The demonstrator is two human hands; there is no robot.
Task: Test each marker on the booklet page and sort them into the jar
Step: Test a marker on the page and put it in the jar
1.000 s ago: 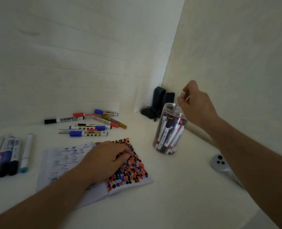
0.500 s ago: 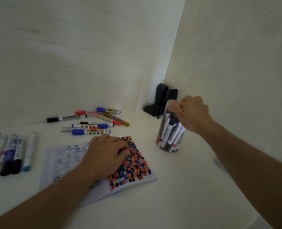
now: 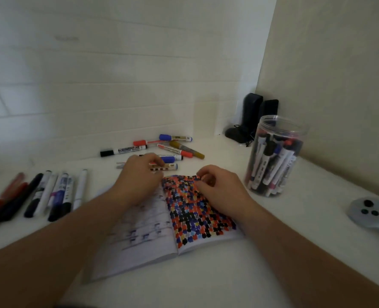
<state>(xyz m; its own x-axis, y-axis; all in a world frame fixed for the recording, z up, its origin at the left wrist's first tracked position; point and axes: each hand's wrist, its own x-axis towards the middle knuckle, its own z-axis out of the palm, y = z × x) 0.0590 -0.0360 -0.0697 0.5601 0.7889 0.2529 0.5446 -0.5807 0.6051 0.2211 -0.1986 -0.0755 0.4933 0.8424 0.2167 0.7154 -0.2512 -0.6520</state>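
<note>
The right hand [image 3: 219, 192] has left the jar [image 3: 275, 156] and now rests on the booklet [image 3: 184, 218] page, fingers loosely curled, empty. The left hand [image 3: 139, 176] has moved up off the booklet to a blue-capped marker [image 3: 165, 167], seemingly pinching it through the blur.

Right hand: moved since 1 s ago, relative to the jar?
Yes. The right hand was at the jar's mouth; now it is left of the jar and nearer the camera, over the booklet's coloured page, holding nothing visible.
</note>
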